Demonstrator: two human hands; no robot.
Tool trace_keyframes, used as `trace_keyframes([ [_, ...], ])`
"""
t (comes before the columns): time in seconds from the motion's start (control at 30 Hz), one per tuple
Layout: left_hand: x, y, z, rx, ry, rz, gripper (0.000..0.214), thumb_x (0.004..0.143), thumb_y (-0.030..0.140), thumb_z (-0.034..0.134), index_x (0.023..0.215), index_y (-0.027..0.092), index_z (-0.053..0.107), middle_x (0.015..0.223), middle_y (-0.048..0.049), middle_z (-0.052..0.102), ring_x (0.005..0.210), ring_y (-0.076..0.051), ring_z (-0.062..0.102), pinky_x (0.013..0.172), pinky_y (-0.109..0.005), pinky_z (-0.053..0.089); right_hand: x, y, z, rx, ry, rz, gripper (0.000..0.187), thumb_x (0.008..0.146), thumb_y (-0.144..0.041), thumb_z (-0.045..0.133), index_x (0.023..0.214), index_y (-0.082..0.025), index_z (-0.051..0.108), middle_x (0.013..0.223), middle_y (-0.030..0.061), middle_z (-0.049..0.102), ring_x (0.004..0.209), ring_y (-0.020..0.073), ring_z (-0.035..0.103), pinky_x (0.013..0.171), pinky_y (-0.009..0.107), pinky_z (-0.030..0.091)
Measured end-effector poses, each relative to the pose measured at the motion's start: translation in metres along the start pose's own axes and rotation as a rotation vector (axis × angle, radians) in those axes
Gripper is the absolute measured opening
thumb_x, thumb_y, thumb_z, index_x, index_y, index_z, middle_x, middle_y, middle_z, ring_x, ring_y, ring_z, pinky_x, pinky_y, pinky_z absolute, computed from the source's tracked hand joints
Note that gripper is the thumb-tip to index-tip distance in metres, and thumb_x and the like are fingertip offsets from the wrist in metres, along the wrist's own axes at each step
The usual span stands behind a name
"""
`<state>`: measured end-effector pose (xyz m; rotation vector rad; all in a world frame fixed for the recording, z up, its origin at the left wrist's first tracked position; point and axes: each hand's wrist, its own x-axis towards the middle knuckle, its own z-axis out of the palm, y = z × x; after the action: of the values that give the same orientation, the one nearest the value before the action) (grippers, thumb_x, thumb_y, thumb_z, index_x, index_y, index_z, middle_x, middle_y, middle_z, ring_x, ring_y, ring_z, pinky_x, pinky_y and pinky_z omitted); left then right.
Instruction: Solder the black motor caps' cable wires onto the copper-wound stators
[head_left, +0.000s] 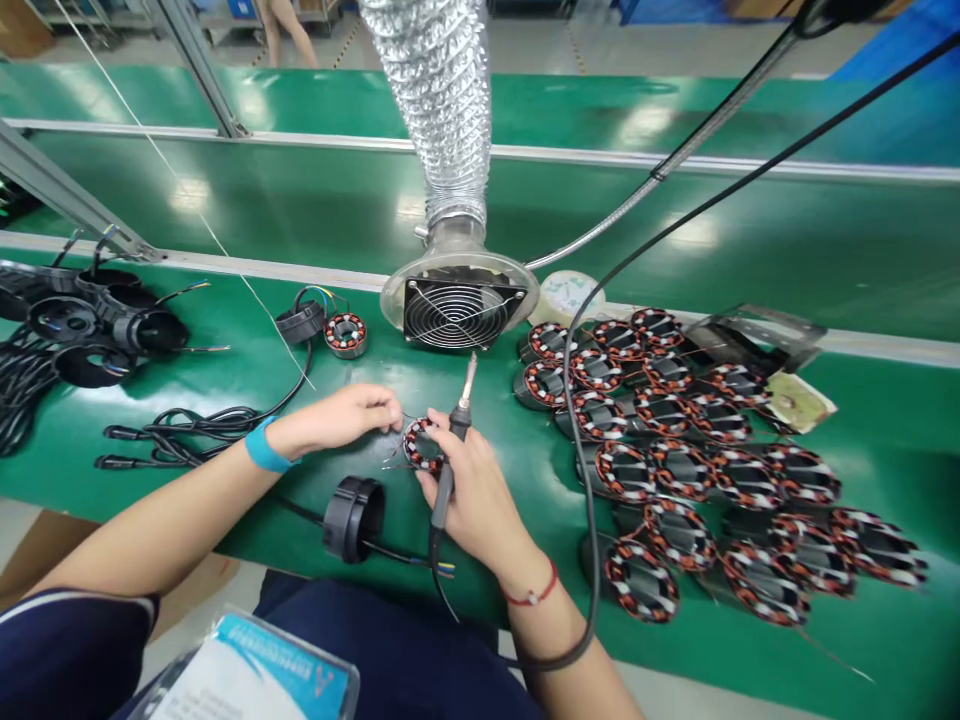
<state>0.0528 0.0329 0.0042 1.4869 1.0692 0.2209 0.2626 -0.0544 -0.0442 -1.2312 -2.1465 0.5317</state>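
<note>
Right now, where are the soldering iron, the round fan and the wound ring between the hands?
soldering iron (444, 490), head view, on its dark handle
extractor fan (456, 313), head view, on its wire grille
stator (412, 445), head view, on its wound rim

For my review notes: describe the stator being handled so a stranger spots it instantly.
On the green belt below the extractor fan, the right hand grips a soldering iron. Between it and the left hand sits a wound stator, the only one held, apart from the rows.
</note>
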Motion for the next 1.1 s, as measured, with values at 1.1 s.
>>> trace_keyframes([
  [1.1, -0.015, -0.012, 0.012, 0.153, -0.15, 0.003, 0.032, 0.095, 0.046, 0.048, 0.096, 0.017, 0.061, 0.091, -0.003, 0.062, 0.083, -0.016, 0.053, 0.075, -0.027, 0.041, 0.001, 0.003, 0.001, -0.067, 0.121, 0.119, 0.049, 0.091, -0.024, 0.06, 0.137, -0.021, 0.042, 0.136, 0.0162, 0.059, 0.122, 0.0319, 0.056, 0.095, 0.05, 0.048],
])
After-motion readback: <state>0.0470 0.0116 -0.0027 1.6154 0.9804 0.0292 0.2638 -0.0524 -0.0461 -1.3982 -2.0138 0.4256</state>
